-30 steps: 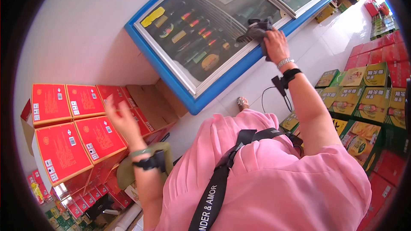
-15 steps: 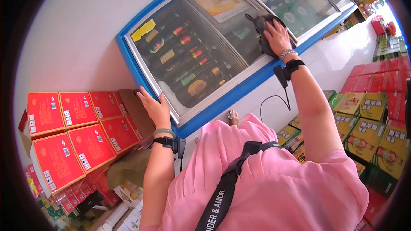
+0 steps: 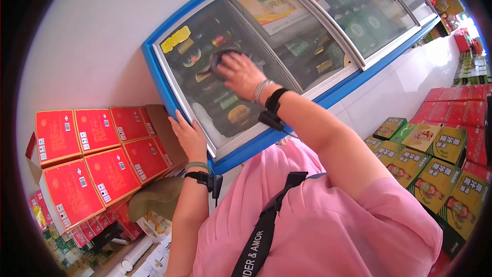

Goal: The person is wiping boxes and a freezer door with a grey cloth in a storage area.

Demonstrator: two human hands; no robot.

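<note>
My right hand (image 3: 245,76) lies over a dark cloth (image 3: 219,62) and presses it against the glass lid (image 3: 259,36) of a blue-framed chest cooler (image 3: 156,79). Most of the cloth is under my palm and fingers, and it is slightly blurred. Bottles with coloured labels (image 3: 238,115) lie beneath the glass. At the cooler's near left corner, my left hand (image 3: 189,138) rests on the frame with its fingers stretched out, holding nothing. A yellow sticker (image 3: 175,39) is near the lid's far left corner.
Red cartons (image 3: 77,190) are stacked to the left, close by my left arm. Green and gold boxes (image 3: 430,174) stand on the right, with red boxes (image 3: 464,105) behind them. Pale floor tiles (image 3: 384,90) run along the cooler's right side.
My right hand and the cloth have moved left across the glass, from the right part of the lid to above the bottles. My left hand stays at the corner.
</note>
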